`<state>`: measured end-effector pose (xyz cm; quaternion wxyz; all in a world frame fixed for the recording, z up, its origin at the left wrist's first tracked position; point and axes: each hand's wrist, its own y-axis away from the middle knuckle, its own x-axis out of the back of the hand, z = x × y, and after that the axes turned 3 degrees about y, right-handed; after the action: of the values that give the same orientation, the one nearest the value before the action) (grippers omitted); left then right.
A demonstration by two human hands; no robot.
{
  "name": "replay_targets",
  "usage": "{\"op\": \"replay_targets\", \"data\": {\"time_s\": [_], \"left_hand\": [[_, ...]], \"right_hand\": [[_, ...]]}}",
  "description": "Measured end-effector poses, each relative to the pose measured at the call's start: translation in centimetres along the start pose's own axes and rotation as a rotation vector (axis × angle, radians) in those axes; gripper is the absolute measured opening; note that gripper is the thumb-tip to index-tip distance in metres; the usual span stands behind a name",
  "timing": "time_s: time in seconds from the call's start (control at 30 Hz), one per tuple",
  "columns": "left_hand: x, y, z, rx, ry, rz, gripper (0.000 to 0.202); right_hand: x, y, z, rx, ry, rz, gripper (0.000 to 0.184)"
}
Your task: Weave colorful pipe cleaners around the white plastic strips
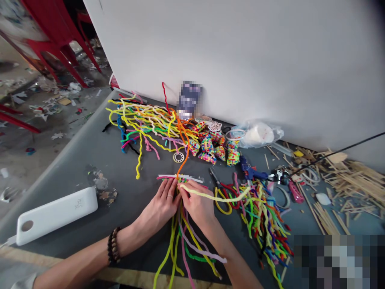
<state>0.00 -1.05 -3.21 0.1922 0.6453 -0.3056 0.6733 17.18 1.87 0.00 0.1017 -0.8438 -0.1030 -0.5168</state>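
Note:
Fuzzy pipe cleaners (172,249) hang in a row toward me from a white strip (192,178), with pink and green ones along it. My left hand (162,202) presses its closed fingers on the work at the strip, beside an orange pipe cleaner (187,150) that rises away from me. Fingers pinched, my right hand (198,202) grips a pale yellow pipe cleaner (221,198), whose free end stretches right. Both hands nearly touch, and their fingertips cover the spot where the pipe cleaners meet.
Loose pipe cleaners (150,116) lie behind, more (264,216) to the right. Scissors (222,196), a blue glue gun (251,170), colourful wrapped bundles (207,144) and wooden sticks (349,172) surround the hands. A white power bank (57,216) lies left; a white panel (240,52) stands behind.

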Motion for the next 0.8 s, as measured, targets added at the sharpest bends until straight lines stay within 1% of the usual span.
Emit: {"op": "replay_targets", "data": {"time_s": [0.1, 0.2, 0.33, 0.43, 0.53, 0.63, 0.67, 0.73, 0.8], "left_hand": [[0.1, 0.0, -0.1, -0.011, 0.001, 0.011, 0.052], [0.1, 0.0, -0.2, -0.019, 0.021, 0.005, 0.052], [0.0, 0.2, -0.5, -0.047, 0.052, -0.011, 0.052], [0.1, 0.4, -1.5, -0.071, 0.103, -0.010, 0.049], [0.8, 0.5, -3.3, -0.117, 0.197, -0.015, 0.046], [1.8, 0.3, -5.2, -0.207, 0.281, -0.078, 0.055], [2.0, 0.3, -5.6, -0.207, 0.298, -0.084, 0.053], [2.2, 0.1, -5.9, -0.179, 0.316, -0.071, 0.048], [2.0, -0.1, -5.5, -0.153, 0.305, -0.045, 0.047]], "right_hand": [[0.0, 0.2, -0.2, -0.018, 0.049, -0.036, 0.023], [0.7, -0.2, -0.5, -0.037, 0.109, -0.101, 0.021], [2.1, -1.2, -0.8, 0.018, 0.181, -0.213, 0.024], [2.8, -1.7, -0.6, 0.060, 0.210, -0.276, 0.026], [3.1, -1.7, -0.1, 0.075, 0.214, -0.322, 0.025], [3.1, -1.5, 0.5, 0.056, 0.156, -0.303, 0.027], [3.0, -1.4, 0.7, 0.050, 0.135, -0.290, 0.029], [2.8, -1.0, 0.8, 0.053, 0.120, -0.270, 0.029], [2.4, -0.6, 0.8, 0.064, 0.151, -0.245, 0.027]]}}
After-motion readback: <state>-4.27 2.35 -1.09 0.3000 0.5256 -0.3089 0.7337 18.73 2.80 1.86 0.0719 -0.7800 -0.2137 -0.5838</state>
